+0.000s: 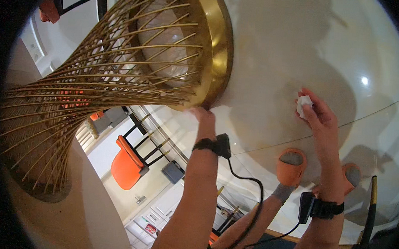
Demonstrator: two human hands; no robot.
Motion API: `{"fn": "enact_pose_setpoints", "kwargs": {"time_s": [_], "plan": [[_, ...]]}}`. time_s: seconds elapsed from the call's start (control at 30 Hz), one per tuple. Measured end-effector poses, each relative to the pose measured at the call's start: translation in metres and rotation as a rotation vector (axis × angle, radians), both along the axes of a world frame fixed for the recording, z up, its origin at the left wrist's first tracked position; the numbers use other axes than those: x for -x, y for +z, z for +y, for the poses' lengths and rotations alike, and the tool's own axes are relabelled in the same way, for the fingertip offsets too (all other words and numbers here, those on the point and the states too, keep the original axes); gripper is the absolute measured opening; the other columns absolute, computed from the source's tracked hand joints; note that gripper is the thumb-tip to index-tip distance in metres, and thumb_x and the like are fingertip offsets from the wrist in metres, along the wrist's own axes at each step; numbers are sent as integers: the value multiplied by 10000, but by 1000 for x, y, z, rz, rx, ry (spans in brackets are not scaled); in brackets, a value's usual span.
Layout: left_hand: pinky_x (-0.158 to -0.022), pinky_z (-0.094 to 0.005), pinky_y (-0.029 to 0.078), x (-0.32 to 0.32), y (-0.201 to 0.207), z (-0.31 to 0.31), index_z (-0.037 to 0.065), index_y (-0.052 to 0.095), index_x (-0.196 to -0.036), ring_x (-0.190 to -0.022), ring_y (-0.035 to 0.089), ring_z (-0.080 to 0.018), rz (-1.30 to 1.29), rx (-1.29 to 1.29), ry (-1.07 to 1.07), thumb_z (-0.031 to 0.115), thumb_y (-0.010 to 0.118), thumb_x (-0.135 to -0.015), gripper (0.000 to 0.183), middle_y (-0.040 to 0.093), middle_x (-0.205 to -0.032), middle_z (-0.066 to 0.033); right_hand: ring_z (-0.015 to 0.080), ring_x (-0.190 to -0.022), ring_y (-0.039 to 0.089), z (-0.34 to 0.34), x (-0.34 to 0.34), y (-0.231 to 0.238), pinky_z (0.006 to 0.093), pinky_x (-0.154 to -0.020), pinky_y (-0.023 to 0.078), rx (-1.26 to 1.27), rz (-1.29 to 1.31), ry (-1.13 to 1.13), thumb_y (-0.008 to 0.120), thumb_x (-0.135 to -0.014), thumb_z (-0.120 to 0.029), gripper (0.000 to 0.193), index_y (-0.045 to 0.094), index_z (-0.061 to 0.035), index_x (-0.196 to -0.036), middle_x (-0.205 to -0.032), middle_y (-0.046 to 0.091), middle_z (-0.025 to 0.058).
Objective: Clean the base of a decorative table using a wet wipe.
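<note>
A pedestal of criss-crossed gold rods with a broad, shiny gold base ring fills the upper left of the head view. Clear plastic film shows behind the rods, inside the ring. My left hand is at the ring's lower edge and appears to touch it; most of its fingers are hidden. Over the pale floor to the right, my right hand pinches a crumpled white tissue between thumb and fingers, apart from the ring.
Glossy pale tiles cover the floor. My feet are in orange slippers. An orange chair with black legs stands beyond the pedestal, near white drawers. A black cable hangs from my left wrist strap.
</note>
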State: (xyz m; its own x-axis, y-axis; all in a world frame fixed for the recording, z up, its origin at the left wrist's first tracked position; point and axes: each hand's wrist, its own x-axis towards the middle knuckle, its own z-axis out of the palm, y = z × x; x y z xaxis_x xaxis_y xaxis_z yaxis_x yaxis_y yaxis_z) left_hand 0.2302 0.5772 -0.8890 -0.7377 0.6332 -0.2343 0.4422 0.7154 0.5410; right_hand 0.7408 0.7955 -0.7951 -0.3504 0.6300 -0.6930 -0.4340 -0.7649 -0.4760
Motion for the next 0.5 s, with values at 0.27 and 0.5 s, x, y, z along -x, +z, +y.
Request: {"fn": "enact_pose_setpoints", "kwargs": {"time_s": [0.27, 0.5], "plan": [[-939, -385, 332, -247, -30, 179, 8, 361, -1285, -1161, 411, -287, 62, 703, -160, 174, 392, -869, 449, 398, -1291, -167, 112, -953, 547, -1, -47, -15, 274, -839, 482, 26, -120, -1, 552, -882, -131, 315, 539, -48, -1186, -1101, 575, 53], [-987, -352, 326, -291, 81, 344, -65, 354, -1269, -1179, 412, -309, 60, -411, 11, 15, 399, -856, 423, 381, -1300, -220, 115, -954, 548, 57, -48, 6, 278, -839, 483, -48, -6, -199, 544, -888, -149, 325, 529, -45, -1196, -1086, 576, 46]]}}
